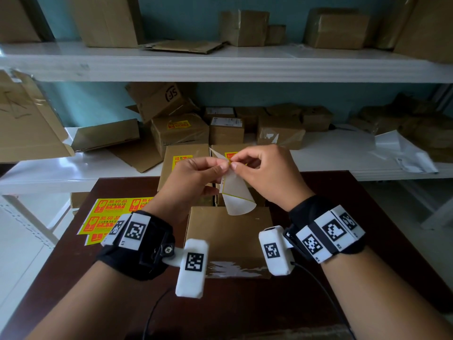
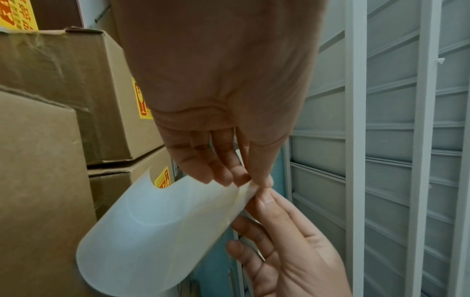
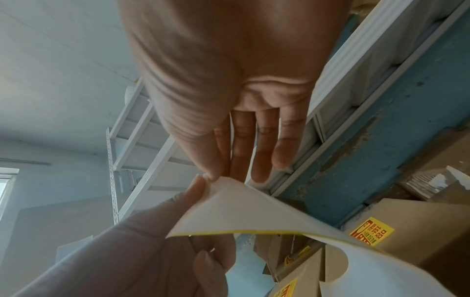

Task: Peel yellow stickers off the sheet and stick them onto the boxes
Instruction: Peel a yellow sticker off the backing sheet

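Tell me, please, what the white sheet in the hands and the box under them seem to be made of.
Sheet: probably glossy coated backing paper; it curls smoothly, lets light through, and has a yellow edge.
Box: brown matte cardboard with clear shiny tape on the near edge.

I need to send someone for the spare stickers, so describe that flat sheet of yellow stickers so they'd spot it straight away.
Start at the dark brown table in front of the white shelves. On its near left part, beside the left hand's wrist, lies the sheet of yellow stickers. It lies flat with its red-printed faces up, whereas the curled piece both hands hold shows its white back.
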